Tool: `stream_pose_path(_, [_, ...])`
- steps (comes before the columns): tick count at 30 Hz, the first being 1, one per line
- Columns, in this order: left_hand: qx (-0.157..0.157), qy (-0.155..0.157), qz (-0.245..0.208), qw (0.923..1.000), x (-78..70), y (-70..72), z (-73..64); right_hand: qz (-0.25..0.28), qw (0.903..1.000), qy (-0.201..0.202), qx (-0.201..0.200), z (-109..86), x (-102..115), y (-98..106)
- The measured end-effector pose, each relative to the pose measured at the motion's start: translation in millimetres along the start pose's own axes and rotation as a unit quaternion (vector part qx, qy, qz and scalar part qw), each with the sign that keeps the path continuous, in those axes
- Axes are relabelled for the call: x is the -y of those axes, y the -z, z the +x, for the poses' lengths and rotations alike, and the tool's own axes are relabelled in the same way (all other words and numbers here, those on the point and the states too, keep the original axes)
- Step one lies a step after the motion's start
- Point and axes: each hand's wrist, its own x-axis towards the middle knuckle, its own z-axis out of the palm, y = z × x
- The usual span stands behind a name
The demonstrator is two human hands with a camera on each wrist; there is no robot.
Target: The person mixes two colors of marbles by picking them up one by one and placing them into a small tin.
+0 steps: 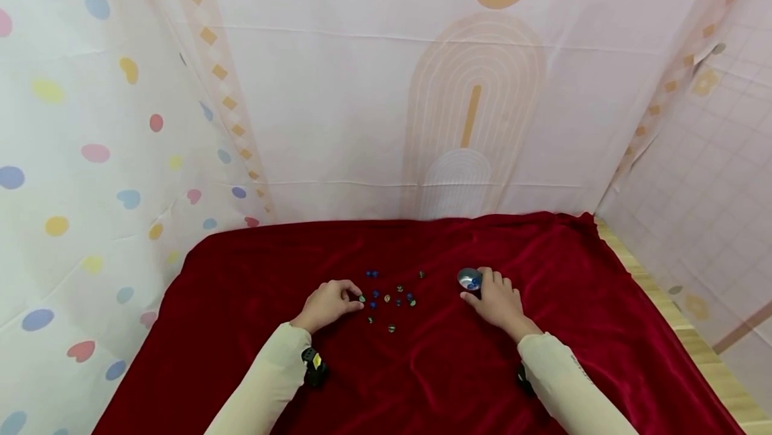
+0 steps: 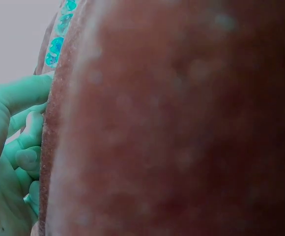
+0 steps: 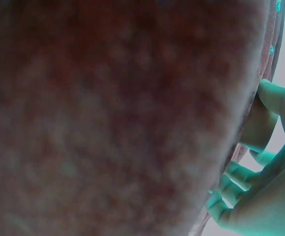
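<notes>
On the dark red cloth, my left hand (image 1: 326, 304) pinches a green glass marble (image 1: 362, 299) between thumb and forefinger, at the left edge of a loose group of marbles. Blue, green and yellowish marbles (image 1: 387, 298) lie scattered there. To the right, my right hand (image 1: 499, 302) grips a small round metal bowl (image 1: 463, 277) by its right side, thumb at the near side. Blue marbles (image 1: 474, 282) sit inside the bowl. The left wrist view has several marbles (image 2: 56, 45) beyond the fingertips; in the right wrist view the bowl (image 3: 258, 125) is partly hidden by cloth.
Soft folds run through the red cloth (image 1: 446, 381), which covers most of the table. A strip of light wood (image 1: 687, 328) shows along its right edge. Patterned curtains (image 1: 338, 120) hang behind and at both sides. Blurred cloth fills most of both wrist views.
</notes>
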Motion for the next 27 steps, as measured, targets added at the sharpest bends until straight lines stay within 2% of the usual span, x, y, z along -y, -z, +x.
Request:
stream_pose_path(14, [-0.011,0.015,-0.012,0.9998,0.1,-4.5,1.5,0.004,1.0000,-0.003,-0.001,1.1,-2.8,-4.7])
stream_pose_path(19, [-0.014,0.022,-0.034,0.9991,0.5,-3.4,1.1,0.005,1.0000,-0.002,0.003,2.0,-3.4,-3.7])
stream_pose_path(22, [-0.010,0.019,-0.051,0.9984,0.6,-2.0,3.5,0.004,1.0000,-0.002,0.005,2.2,-4.1,-3.8])
stream_pose_path(27, [-0.011,0.002,-0.068,0.9976,-7.4,2.4,10.7,0.002,1.0000,0.000,-0.001,4.0,-4.7,-5.7])
